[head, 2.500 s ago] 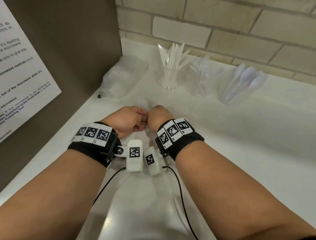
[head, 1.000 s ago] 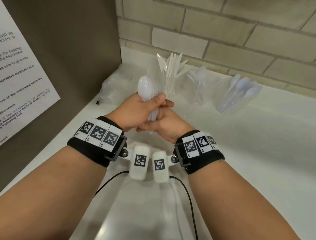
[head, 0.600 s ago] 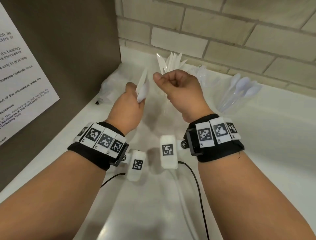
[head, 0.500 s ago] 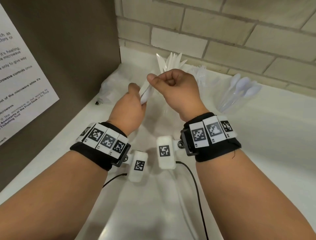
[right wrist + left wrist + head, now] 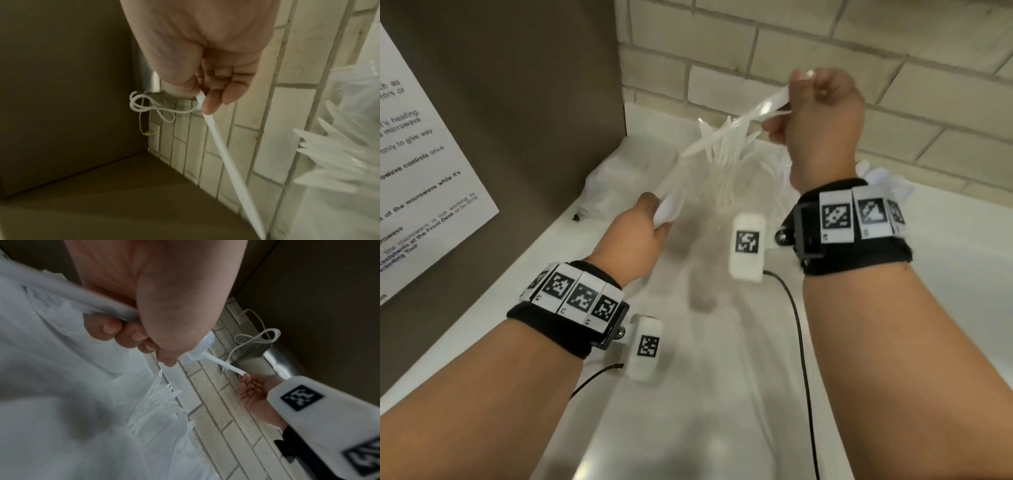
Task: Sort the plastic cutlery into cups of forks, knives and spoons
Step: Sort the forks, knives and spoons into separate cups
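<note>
My right hand is raised above the cups and pinches the handle end of a white plastic knife, whose pointed tip slants down-left; the right wrist view shows the same knife under the fingertips. Lower and to the left, my left hand grips a white spoon; its bowl shows past the thumb. A clear cup of knives stands between the hands. The fork cup is partly hidden by my right hand. The spoon cup is mostly behind the right wristband.
A crumpled clear plastic bag lies in the back left corner of the white counter. A brown panel with a paper notice closes the left side, a brick wall the back. Black cables trail from the wrist cameras.
The hands were together on the cutlery. My right hand has risen up and to the right, drawing the knife away, while my left hand stayed low with the spoon.
</note>
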